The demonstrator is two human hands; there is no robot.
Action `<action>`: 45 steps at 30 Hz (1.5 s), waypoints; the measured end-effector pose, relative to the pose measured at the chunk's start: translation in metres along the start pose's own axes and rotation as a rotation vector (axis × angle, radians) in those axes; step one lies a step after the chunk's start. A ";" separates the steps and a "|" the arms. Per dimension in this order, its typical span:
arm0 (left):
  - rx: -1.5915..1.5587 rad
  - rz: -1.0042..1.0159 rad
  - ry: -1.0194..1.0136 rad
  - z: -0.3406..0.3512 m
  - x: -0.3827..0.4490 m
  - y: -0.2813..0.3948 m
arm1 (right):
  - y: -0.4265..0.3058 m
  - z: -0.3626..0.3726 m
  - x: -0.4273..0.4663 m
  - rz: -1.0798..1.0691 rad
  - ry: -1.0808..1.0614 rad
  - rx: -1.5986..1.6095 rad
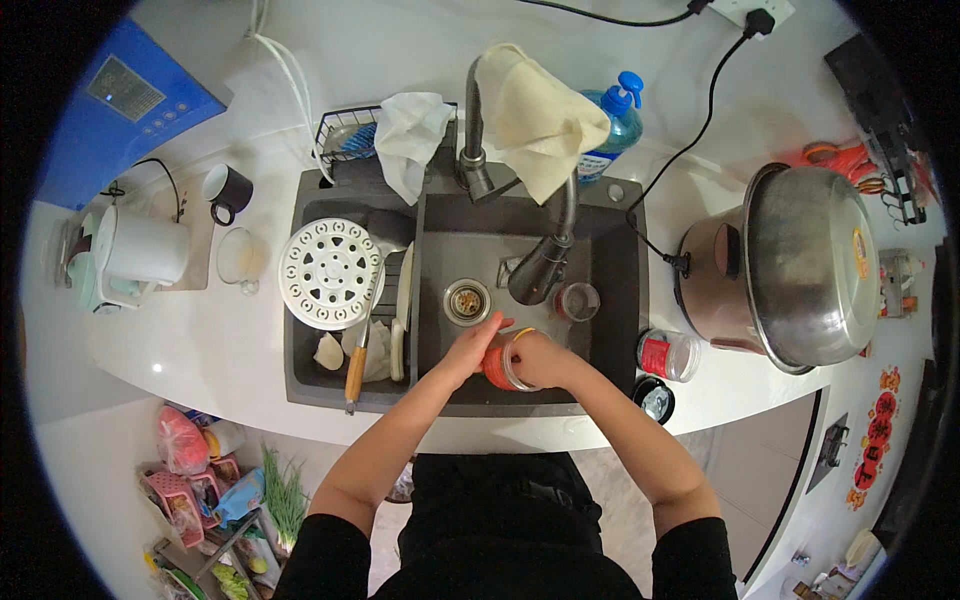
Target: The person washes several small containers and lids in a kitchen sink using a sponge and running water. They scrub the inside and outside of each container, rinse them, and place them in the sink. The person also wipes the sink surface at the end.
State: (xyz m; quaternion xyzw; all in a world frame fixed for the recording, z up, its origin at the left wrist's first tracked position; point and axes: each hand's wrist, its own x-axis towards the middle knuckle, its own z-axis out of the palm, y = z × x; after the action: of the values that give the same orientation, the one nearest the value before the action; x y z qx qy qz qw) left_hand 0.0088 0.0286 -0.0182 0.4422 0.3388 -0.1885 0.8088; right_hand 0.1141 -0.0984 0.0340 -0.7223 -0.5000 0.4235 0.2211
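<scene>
Over the front of the right sink basin point(616, 360), my left hand point(474, 346) grips a clear jar with a red label point(501, 367) from its left side. The jar lies tilted, its mouth turned to the right. My right hand point(541, 360) reaches into that mouth, so its fingers are hidden and I cannot tell whether they hold anything. A thin yellow-orange edge point(525, 332) shows at the jar's rim. Behind my hands hangs the dark faucet head point(538, 271), with another clear jar point(577, 302) on the basin floor beside it. The drain strainer point(467, 301) lies to the left.
A white perforated steamer plate point(332, 274) and a wooden-handled spatula point(357, 367) rest over the left basin. On the right counter stand a red-labelled jar point(667, 355), a black lid point(653, 400) and a large pot point(712, 277) under a metal bowl. A cloth point(536, 120) drapes the faucet.
</scene>
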 end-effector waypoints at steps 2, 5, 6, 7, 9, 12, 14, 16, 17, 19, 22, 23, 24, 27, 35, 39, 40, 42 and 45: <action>-0.159 0.147 -0.082 -0.003 0.001 0.001 | -0.004 -0.007 -0.003 0.165 -0.037 0.416; -0.473 0.084 -0.193 -0.007 -0.002 -0.002 | -0.009 -0.003 -0.005 0.260 -0.082 0.697; -0.579 -0.005 -0.255 -0.007 -0.004 -0.004 | -0.008 0.001 -0.005 0.251 -0.083 0.680; -0.679 -0.104 -0.314 -0.007 -0.005 -0.005 | -0.007 0.005 -0.005 0.129 0.003 0.540; -0.606 -0.149 -0.318 -0.007 -0.007 -0.006 | -0.004 0.017 -0.003 -0.159 0.194 0.275; -0.650 -0.146 -0.356 -0.002 -0.004 -0.007 | 0.008 0.025 0.004 -0.150 0.099 0.236; -0.657 -0.122 -0.346 0.000 0.000 -0.008 | 0.014 0.023 0.006 -0.110 -0.003 0.265; -0.576 -0.107 -0.325 0.003 0.004 -0.009 | 0.017 0.021 0.006 -0.012 -0.160 0.039; -0.513 -0.085 -0.323 0.005 0.006 -0.010 | 0.016 0.020 0.005 0.049 -0.234 -0.104; -0.452 -0.093 -0.301 0.007 0.006 -0.010 | 0.010 0.025 0.004 -0.079 -0.153 -0.277; -0.435 -0.182 -0.279 0.008 0.005 -0.005 | 0.004 0.033 0.006 0.078 -0.149 -0.471; -0.417 -0.211 -0.287 0.007 0.005 -0.002 | 0.005 0.036 0.008 0.179 -0.167 -0.500; -0.406 -0.229 -0.312 0.006 0.004 0.001 | 0.008 0.037 0.012 0.211 -0.244 -0.510; -0.453 -0.286 -0.297 0.002 0.005 0.003 | 0.024 0.041 0.022 0.171 -0.398 -0.487; -0.549 -0.123 -0.274 -0.003 0.007 -0.016 | 0.028 0.058 0.007 0.169 -0.167 0.480; -0.659 -0.020 -0.212 -0.004 0.002 -0.013 | 0.008 0.044 0.010 0.430 -0.055 1.052; -0.658 -0.060 -0.173 -0.005 0.000 -0.012 | 0.002 0.042 0.010 0.437 -0.042 1.074; -0.643 -0.108 -0.169 -0.007 0.000 -0.010 | -0.006 0.036 0.010 0.424 -0.037 0.995; -0.577 -0.179 -0.186 -0.011 0.004 -0.009 | -0.014 0.031 0.013 0.246 -0.217 0.302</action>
State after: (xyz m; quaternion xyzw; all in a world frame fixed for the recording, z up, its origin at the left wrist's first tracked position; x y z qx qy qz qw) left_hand 0.0017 0.0325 -0.0303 0.1439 0.3406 -0.1945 0.9086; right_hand 0.0827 -0.0840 0.0229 -0.6869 -0.3600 0.5924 0.2183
